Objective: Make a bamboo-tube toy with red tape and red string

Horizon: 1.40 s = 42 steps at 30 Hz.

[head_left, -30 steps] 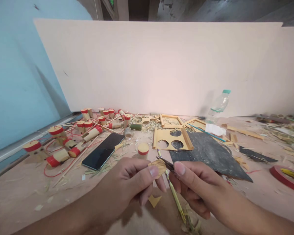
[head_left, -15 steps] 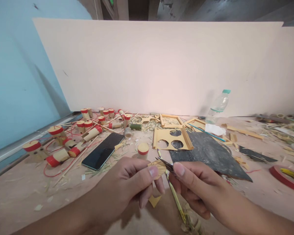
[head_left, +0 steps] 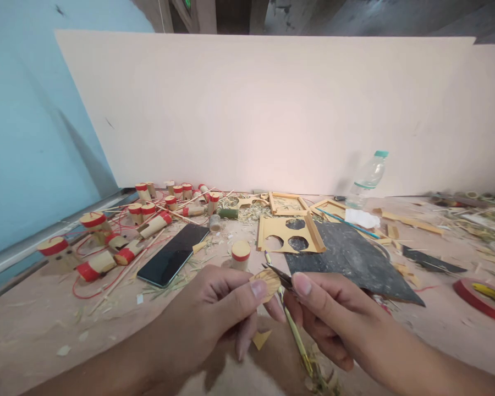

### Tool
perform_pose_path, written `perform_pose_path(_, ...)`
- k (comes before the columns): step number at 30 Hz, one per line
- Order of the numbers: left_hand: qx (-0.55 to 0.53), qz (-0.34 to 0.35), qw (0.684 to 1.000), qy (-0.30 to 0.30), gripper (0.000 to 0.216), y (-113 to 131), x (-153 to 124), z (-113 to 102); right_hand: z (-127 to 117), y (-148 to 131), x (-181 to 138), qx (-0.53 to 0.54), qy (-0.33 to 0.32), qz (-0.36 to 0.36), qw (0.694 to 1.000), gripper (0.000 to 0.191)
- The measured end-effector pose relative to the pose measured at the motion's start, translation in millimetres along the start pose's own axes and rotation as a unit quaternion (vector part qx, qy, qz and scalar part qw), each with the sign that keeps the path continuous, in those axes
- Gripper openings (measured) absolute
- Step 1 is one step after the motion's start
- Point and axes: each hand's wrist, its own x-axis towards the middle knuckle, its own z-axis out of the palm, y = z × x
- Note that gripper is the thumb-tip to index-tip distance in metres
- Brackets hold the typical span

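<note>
Between thumb and fingers, my left hand (head_left: 226, 305) pinches a small round tan disc (head_left: 268, 286) with dark lines on its face. My right hand (head_left: 328, 313) is closed on small dark scissors (head_left: 281, 275), whose two narrow pointed blades meet the disc's upper right edge. The scissors' handles are hidden in my fingers. Just behind the disc stands a short bamboo cylinder (head_left: 241, 254) with a red band and a pale top. Below my hands a slim pale green stick (head_left: 297, 335) and a tan paper scrap (head_left: 261, 339) lie on the table.
Red-banded bamboo cylinders (head_left: 94, 225) with red cords crowd the left, near a phone (head_left: 173, 256). Behind my hands lie a tan card with round holes (head_left: 286, 228) and a black sheet (head_left: 346, 258). A plastic bottle (head_left: 367, 179) leans at the back; red tape (head_left: 478, 302) is far right.
The disc and the scissors stay almost in place. My left hand's lower fingers have shifted slightly, and the disc seems turned a little.
</note>
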Motion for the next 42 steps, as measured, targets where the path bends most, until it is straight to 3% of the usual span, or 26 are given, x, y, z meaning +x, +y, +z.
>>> perform_pose_path(17, -0.030, -0.012, 0.999, -0.020, 0.059, -5.4, -1.7, -0.5, 2.2, -2.8, -1.5, 0.001, -0.013, -0.011, 1.000, 0.057)
perform_pose_path(42, -0.072, -0.018, 0.997, -0.033, 0.052, -4.4, -0.5, -1.4, 1.9, -2.9, -0.9, 0.006, -0.022, -0.013, 1.000, 0.057)
